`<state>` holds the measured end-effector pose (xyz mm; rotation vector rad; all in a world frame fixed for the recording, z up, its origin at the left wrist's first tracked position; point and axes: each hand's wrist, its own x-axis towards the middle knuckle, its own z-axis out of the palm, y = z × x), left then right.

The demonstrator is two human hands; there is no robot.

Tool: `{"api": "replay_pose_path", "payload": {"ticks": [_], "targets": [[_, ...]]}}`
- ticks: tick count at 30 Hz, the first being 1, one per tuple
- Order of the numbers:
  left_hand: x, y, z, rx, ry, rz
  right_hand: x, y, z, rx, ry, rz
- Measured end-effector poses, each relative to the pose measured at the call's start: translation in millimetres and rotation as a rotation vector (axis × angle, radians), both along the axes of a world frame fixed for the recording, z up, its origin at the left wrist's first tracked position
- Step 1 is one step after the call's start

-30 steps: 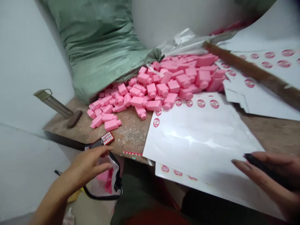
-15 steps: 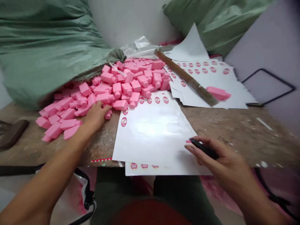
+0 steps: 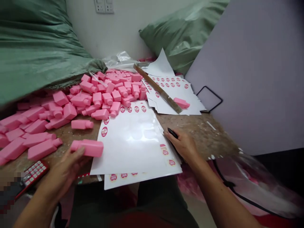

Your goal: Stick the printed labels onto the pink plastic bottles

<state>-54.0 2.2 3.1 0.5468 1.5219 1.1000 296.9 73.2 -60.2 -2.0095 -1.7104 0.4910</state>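
My left hand (image 3: 71,163) grips a small pink plastic bottle (image 3: 93,148), lying sideways over the left edge of the sticker sheet (image 3: 125,152). That sheet is white and mostly bare, with oval pink stickers along its top and left edges; another stickered sheet shows beneath it. At the sheet's right edge, my right hand (image 3: 184,144) is closed around a slim black pen-like tool (image 3: 172,133), whose tip I cannot make out. Beyond my left hand, many more pink bottles (image 3: 82,101) are heaped on the worn tabletop (image 3: 190,125).
A large green sack (image 3: 38,50) leans over the heap. At the back right, a wooden strip (image 3: 159,90) and one pink bottle (image 3: 181,103) lie on more sticker sheets (image 3: 163,107). A red device with white keys (image 3: 35,172) sits at the left front edge.
My left hand has come back from the heap with a bottle. My right hand still holds the black tool, now by the sheet's right edge. The view has shifted right.
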Motion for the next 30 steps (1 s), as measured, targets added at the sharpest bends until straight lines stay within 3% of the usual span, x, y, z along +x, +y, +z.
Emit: {"api": "replay_pose_path", "payload": {"ticks": [5,15,21,30], "targets": [[15.1,-11.8,-0.1,-0.028,-0.074,-0.053,-0.6,11.0,3.2,0.000,0.029,0.007],[45.2,-10.5,8.2,0.065,0.166,-0.296,4.5,23.4,0.3,-0.095,0.131,0.046],[43.6,-8.0,6.1,0.010,0.100,-0.260,12.7,26.6,-1.2,-0.170,0.248,0.104],[39.5,0.6,-10.9,0.078,0.028,-0.205,22.8,-1.0,36.6,0.060,0.164,0.142]]}}
